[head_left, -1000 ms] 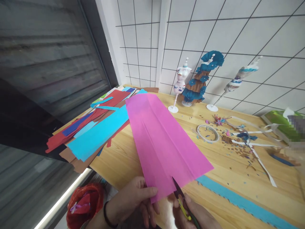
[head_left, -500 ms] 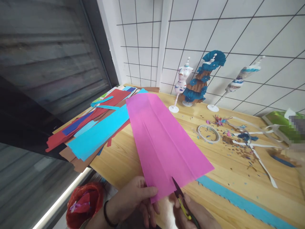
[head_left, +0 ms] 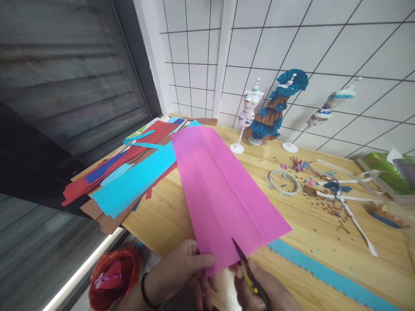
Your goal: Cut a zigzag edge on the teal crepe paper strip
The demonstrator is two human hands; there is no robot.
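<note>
A long pink sheet of crepe paper (head_left: 223, 190) stretches from the near table edge toward the back. My left hand (head_left: 191, 268) pinches its near left corner between thumb and fingers. In my right hand (head_left: 259, 285) is a pair of scissors (head_left: 248, 274) with yellow and dark handles. Their dark blades sit at the sheet's near edge, one blade lying over the pink surface and pointing away from me. Part of the handles is hidden by my fingers. To the right of the scissors lies a blue paper strip (head_left: 324, 272) with a jagged edge.
Several coloured paper sheets (head_left: 136, 185) are piled at left. Small dress forms (head_left: 248, 112) stand along the tiled wall, one dressed in blue and brown paper (head_left: 270, 110). A tape roll (head_left: 284, 181), scraps and white strips (head_left: 356, 224) lie right. Below sits a red bag (head_left: 113, 276).
The scissors have shifted slightly forward and to the left along the pink crepe paper. My left hand keeps its pinch on the corner.
</note>
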